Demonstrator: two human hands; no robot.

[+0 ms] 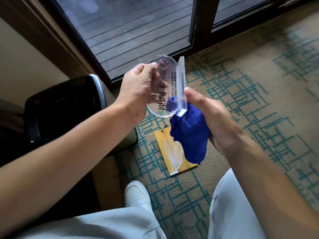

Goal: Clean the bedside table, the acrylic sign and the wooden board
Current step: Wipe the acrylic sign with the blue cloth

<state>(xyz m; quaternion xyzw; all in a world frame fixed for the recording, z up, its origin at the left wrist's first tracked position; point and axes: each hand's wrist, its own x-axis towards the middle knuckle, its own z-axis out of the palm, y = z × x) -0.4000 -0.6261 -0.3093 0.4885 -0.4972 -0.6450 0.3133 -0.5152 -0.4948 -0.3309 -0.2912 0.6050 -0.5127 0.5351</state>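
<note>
My left hand (139, 88) grips a clear acrylic sign (170, 83) with black lettering, held up at chest height. My right hand (212, 118) holds a bunched blue cloth (189, 135), its thumb pressing against the sign's thick clear base. Part of the cloth shows through the sign's lower end. A wooden board (170, 152) with a pale picture lies flat on the carpet below the hands, partly hidden by the hanging cloth. At the left stands the dark glossy bedside table (60, 109).
A patterned beige and teal carpet (250, 83) covers the floor. A sliding glass door (138, 28) with a dark frame stands ahead, decking outside. My white shoe (136, 194) and light trouser legs fill the bottom.
</note>
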